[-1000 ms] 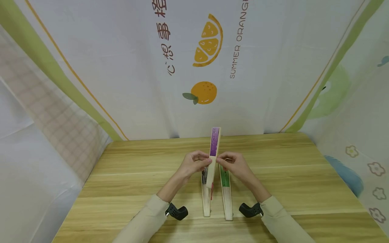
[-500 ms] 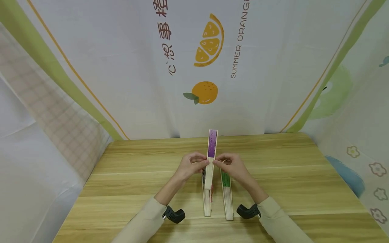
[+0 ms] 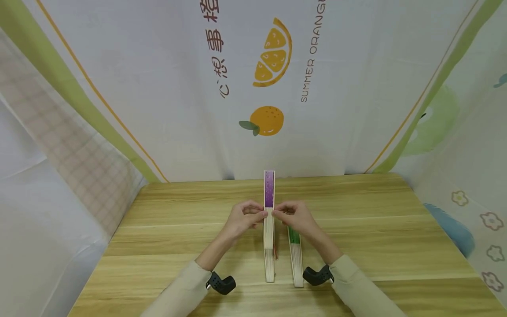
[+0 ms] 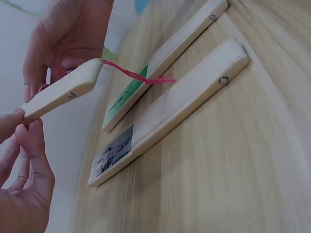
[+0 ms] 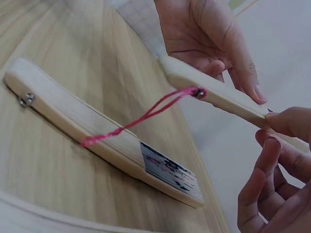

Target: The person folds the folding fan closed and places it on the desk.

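A closed folding fan with a purple band [image 3: 269, 189] is held upright-looking in the head view, above the table. My left hand [image 3: 245, 216] pinches its left side between thumb and fingers, and my right hand [image 3: 295, 215] pinches the right side at about the same height. From the rivet of this fan hangs a pink cord [image 5: 150, 111]. Below it on the table lies a second closed fan with a dark floral band [image 4: 114, 151], partly hidden in the head view. To its right rests a third closed fan with a green band [image 3: 295, 257], its far end behind my right hand.
The wooden table [image 3: 170, 237] spreads out on both sides of the fans. A white cloth printed with oranges [image 3: 190, 132] hangs behind its far edge. Black wrist cameras [image 3: 222, 283] sit on both wrists.
Both hands have shifted left with the purple-banded fan. It has turned from a slight slant to nearly straight and now lines up over the dark-banded fan. The fans on the table stay put.
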A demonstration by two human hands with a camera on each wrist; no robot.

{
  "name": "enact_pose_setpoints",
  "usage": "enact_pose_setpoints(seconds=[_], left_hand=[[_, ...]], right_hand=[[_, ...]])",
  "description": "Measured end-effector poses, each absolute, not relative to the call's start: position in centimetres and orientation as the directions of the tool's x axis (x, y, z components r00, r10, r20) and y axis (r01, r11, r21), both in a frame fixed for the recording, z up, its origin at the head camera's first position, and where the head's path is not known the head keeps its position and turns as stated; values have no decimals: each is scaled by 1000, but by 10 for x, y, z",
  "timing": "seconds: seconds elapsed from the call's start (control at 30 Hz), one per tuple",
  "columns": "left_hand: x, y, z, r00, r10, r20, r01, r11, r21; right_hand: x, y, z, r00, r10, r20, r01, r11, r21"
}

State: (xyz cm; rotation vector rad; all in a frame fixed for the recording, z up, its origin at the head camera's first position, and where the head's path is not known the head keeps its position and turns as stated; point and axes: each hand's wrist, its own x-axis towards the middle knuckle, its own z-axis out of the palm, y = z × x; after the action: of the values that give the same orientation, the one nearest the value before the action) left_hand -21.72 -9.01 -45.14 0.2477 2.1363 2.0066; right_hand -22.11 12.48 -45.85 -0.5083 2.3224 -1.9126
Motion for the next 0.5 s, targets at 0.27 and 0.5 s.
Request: enact_pose_setpoints(seconds=[0.27, 0.5], left_hand=[[-210, -109, -458, -971, 228, -63, -58, 30, 998], [-202, -123, -461, -976, 200, -91, -85, 39, 996]], right_hand=[[-218, 103, -465, -949, -303, 91, -158, 206, -966], [-217, 89, -472, -930, -354, 97, -179, 209, -961]])
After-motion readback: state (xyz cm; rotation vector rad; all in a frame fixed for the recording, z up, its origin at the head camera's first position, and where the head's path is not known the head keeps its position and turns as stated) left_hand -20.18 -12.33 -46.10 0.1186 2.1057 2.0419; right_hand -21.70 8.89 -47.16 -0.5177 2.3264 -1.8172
